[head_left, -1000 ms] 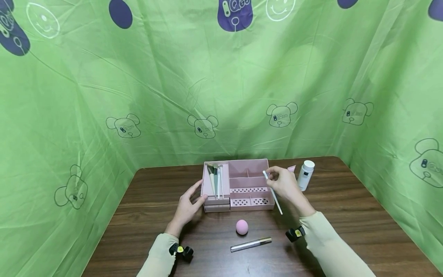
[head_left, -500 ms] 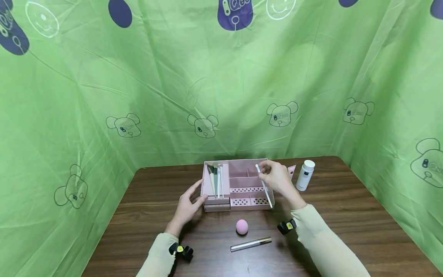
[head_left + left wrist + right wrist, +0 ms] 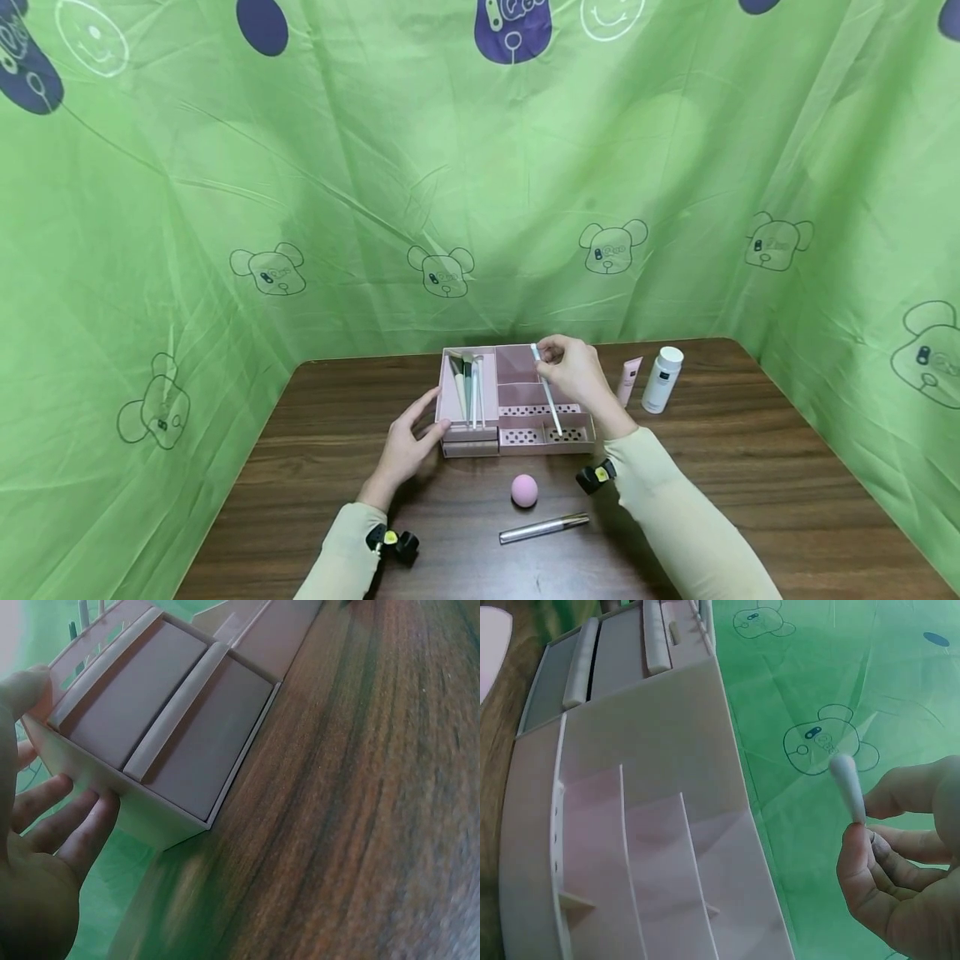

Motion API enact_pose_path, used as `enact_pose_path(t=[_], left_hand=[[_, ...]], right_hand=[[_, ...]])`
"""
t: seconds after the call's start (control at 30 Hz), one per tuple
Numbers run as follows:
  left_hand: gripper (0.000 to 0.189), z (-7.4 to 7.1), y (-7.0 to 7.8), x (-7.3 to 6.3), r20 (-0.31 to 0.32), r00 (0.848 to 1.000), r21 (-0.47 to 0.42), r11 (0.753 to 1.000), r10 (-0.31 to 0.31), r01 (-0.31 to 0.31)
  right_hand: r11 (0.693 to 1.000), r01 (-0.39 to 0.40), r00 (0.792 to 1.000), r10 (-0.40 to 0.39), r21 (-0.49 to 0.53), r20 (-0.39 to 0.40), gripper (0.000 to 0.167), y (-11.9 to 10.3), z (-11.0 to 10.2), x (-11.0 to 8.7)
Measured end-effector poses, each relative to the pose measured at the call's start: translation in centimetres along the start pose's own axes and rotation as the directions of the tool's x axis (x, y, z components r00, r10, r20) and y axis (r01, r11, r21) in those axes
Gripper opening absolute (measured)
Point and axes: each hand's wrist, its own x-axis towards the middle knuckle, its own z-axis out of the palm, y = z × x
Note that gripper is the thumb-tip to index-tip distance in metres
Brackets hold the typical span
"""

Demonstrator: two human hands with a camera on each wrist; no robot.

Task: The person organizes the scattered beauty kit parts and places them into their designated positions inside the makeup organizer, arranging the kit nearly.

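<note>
My right hand pinches a slim white makeup brush between thumb and fingers, slanted above the right part of a pink makeup organizer. In the right wrist view, the brush's rounded pale end sticks up from the fingertips. At the organizer's left side, my left hand rests its thumb at the front top corner. In the left wrist view its fingers touch the outer side wall, beside two drawers. Several brushes lie in the top left tray.
A pink ball-shaped sponge and a silver tube lie on the wooden table in front of the organizer. A pink squeeze tube and a white bottle stand to its right. A green curtain hangs behind.
My right hand has moved left with the brush, from the organizer's right edge to over its compartments. The pink squeeze tube has come into full view. My left hand has stayed put.
</note>
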Motion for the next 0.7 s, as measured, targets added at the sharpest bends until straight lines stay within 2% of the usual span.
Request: enact_pose_path(t=[0.3, 0.57, 0.7], left_hand=[[0.058, -0.1, 0.2, -0.1, 0.002, 1.000, 0.002, 1.000, -0.008, 0.008], [0.058, -0.1, 0.1, -0.1, -0.002, 1.000, 0.014, 1.000, 0.017, -0.017], [0.059, -0.1, 0.0, -0.1, 0.000, 1.000, 0.000, 1.000, 0.003, -0.003]], right_hand=[[1.000, 0.000, 1.000, 0.000, -0.010, 0.003, 0.025, -1.3, 1.3, 1.4], [0.999, -0.053, 0.998, 0.052, 0.013, 0.042, 0.025, -2.7, 3.0, 2.3], [0.997, -0.077, 0.996, 0.076, 0.009, 0.054, 0.026, -3.3, 3.9, 2.6]])
